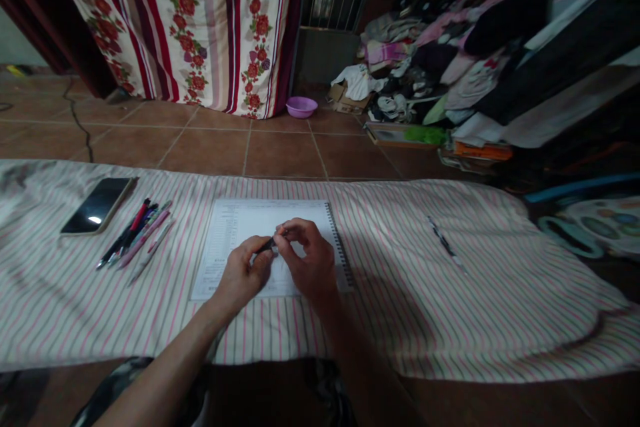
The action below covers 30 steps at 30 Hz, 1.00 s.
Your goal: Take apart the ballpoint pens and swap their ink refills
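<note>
Over a spiral notebook [273, 210] with a printed page, my two hands meet. My left hand [245, 270] is closed, pinching a slim dark pen [267, 245] between thumb and fingers. The pen's other end lies at the fingertips of my right hand [310, 257], which are pinched together around it. Much of the pen is hidden by my fingers, so its full length and tip cannot be made out. To the right of the notebook, a black-and-white pen [444, 241] lies alone on the striped cloth [380, 327].
Several pens [137, 233] lie bunched left of the notebook, beside a dark-screened phone [99, 207]. Beyond the cloth are a tiled floor [210, 140], a floral curtain [215, 27], a purple basin [301, 107] and a heap of clothes [430, 60].
</note>
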Motion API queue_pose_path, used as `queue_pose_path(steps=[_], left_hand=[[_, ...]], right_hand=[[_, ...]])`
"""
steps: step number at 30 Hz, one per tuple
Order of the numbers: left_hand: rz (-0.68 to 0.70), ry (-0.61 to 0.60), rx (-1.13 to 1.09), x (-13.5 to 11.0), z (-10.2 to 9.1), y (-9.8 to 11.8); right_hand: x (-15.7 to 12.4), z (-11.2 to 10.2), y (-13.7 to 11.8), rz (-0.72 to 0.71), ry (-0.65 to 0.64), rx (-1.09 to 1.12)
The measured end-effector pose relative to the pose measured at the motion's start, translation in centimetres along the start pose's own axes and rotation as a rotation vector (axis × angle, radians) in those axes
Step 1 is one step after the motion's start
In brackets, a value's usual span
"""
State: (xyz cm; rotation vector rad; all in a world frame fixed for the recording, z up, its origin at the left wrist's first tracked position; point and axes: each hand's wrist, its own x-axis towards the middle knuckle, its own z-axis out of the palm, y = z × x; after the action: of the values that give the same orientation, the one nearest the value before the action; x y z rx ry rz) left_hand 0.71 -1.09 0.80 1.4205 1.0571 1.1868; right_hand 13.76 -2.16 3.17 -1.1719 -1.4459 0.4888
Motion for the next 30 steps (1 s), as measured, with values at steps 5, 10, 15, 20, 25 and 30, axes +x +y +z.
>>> queue_pose_path(steps=[5,10,15,20,25,30], left_hand=[[0.099,0.01,0.114,0.2,-0.1,-0.1],[0.203,0.086,0.194,0.5,-0.2,-0.1],[0.29,0.096,0.256,0.7,-0.5,-0.9],[0.403,0.131,0.327,0.8,-0.5,-1.2],[0.45,0.14,0.388,0.7,-0.5,-0.9],[0.429,0.133,0.356,0.6,-0.4,-1.2]], right_hand=[[-0.6,0.3,-0.1,-0.014,0.012,0.072],[-0.8,0.2,-0.7,-0.14,-0.034,-0.005],[-0.6,0.2,-1.1,-0.272,-0.047,-0.013],[-0.5,0.4,-1.1,-0.294,-0.062,-0.011],[-0.5,0.4,-1.1,-0.314,-0.04,-0.015],[-0.6,0.4,-1.2,-0.323,-0.048,-0.037]])
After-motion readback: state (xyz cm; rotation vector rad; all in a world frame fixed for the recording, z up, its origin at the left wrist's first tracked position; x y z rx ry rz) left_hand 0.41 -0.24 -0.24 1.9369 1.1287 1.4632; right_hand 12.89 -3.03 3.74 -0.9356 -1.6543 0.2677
